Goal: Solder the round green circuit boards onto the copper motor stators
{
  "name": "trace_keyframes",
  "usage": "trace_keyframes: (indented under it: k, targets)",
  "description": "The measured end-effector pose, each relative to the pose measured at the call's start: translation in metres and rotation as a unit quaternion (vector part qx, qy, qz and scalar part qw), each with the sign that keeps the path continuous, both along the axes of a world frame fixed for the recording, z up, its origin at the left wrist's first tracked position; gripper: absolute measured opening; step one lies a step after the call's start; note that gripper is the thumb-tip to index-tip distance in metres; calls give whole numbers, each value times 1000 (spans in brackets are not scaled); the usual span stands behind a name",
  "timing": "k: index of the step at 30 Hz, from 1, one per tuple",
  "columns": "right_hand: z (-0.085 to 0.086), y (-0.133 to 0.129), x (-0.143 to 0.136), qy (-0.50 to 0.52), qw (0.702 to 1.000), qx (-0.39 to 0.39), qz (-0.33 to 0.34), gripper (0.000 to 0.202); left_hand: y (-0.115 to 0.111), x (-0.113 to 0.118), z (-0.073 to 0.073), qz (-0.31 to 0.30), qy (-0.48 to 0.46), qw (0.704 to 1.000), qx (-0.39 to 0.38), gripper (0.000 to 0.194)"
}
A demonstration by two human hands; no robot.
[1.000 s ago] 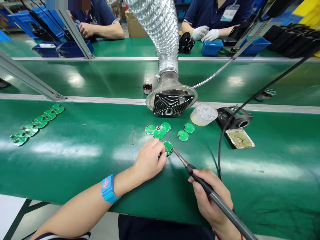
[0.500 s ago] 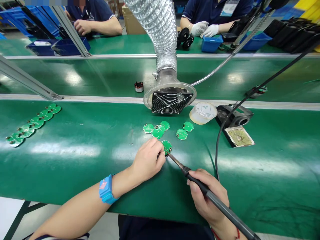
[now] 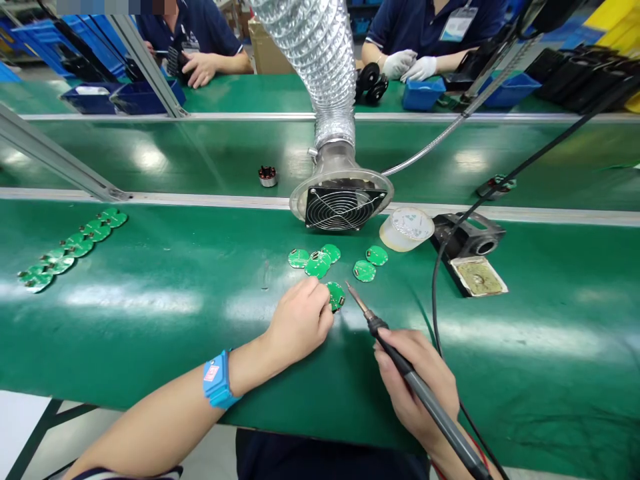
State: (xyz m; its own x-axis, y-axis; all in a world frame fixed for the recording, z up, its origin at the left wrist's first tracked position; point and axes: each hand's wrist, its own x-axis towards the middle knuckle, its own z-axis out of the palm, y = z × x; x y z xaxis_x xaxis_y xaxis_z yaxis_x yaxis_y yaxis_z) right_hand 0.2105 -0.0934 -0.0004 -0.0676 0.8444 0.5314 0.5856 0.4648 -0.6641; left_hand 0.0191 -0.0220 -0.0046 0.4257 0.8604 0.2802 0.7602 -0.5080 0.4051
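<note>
My left hand (image 3: 301,315), with a blue strap at its wrist, pinches the left edge of a round green circuit board (image 3: 336,296). In my right hand (image 3: 419,380) is a soldering iron (image 3: 406,368), its metal tip pointing up and left, a little to the right of that board and apart from it. Behind the held board lie three loose boards (image 3: 318,265) close together. Two more boards (image 3: 365,271) lie to their right. A long row of overlapping boards (image 3: 77,245) with small parts on them lies at the far left.
A fume extractor (image 3: 343,200) hangs behind the boards. Right of it are a tape roll (image 3: 407,229) and an iron stand (image 3: 467,237) with a sponge tray (image 3: 479,275). A black cable (image 3: 435,293) crosses the right side. Two people sit across the bench.
The soldering iron's tip has lifted off the held board and moved up and right. Across the bench, the person at left now holds a dark object. The motor part on the conveyor has shifted left.
</note>
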Motion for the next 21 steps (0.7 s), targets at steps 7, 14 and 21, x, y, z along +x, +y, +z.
trace_keyframes:
  k: [7, 14, 21]
  targets:
    - [28, 42, 18, -159, 987, 19, -22, 27, 0, -2, 0, -3, 14, 1000, -3, 18]
    - [-5, 90, 47, -170, 974, 58, -141, 34, 13, -24, 10, 37, -126, 987, -88, 4]
    - [-18, 92, 62, -110, 988, 1, -112, 34, 111, -64, 17, 257, -52, 962, -76, 21]
